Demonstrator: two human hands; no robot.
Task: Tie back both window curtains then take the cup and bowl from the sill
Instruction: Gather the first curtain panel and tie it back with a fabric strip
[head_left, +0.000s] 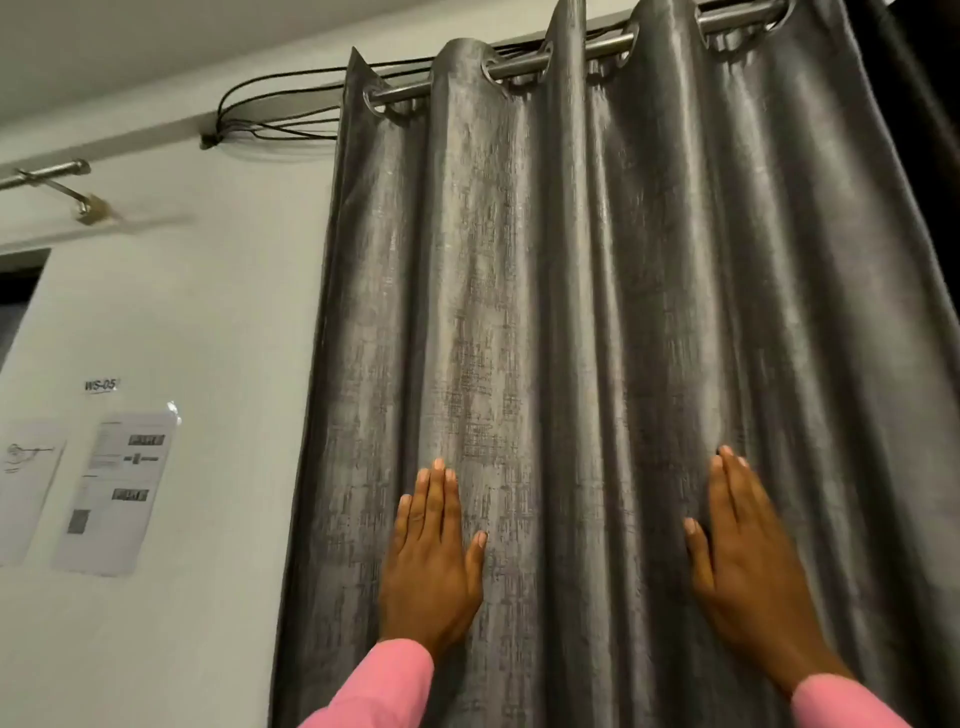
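Now left hand (428, 566) and right hand (743, 566) flat on curtain (571, 312), fingers (436, 493) straight, holding nothing. Curtain hangs down from rod (597, 44), folds up-and-down. Left hand nearer its left edge. Cup, bowl not seen.

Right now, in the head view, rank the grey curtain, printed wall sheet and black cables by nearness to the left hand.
1. Grey curtain: under the left hand.
2. Printed wall sheet: left, on the wall.
3. Black cables: up-left, by the ceiling.
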